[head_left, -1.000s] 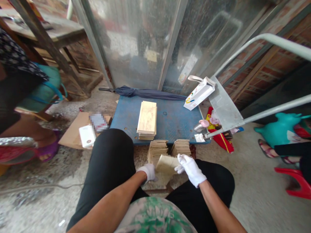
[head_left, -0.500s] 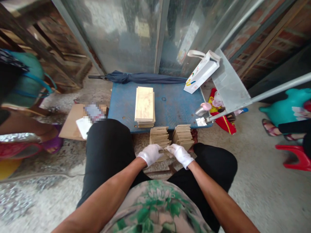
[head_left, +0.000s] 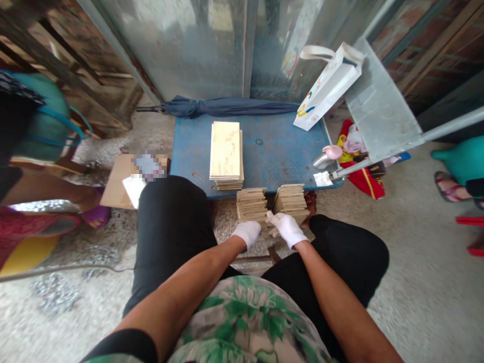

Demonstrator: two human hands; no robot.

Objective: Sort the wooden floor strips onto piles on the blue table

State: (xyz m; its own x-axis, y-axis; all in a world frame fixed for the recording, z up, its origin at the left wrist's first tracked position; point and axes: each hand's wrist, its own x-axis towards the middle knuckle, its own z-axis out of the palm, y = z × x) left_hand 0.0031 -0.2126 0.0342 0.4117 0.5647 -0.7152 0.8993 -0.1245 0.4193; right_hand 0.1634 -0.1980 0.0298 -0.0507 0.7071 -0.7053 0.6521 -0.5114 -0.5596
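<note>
Two rows of thin wooden boards stand between my knees, a left row (head_left: 251,204) and a right row (head_left: 291,198), their edges facing up. My left hand (head_left: 247,233), in a white glove, is at the near end of the left row. Its fingers curl down out of sight, so what they hold is hidden. My right hand (head_left: 288,230), also gloved in white, is by the near end of the right row with its fingers stretched out and apart. A flat stack of pale wooden boards (head_left: 226,150) lies on the blue low table (head_left: 272,156) beyond them.
A folded dark umbrella (head_left: 230,107) lies along the table's back edge. On the right are a white paper bag (head_left: 327,91), a metal cup (head_left: 321,160) and a metal bar (head_left: 449,126). A cardboard box (head_left: 117,189) sits left of my knee. Another person's leg (head_left: 49,191) is further left.
My hands have come apart from their meeting point in front of the rows. The right hand's fingers have opened outward. The whole view has shifted slightly.
</note>
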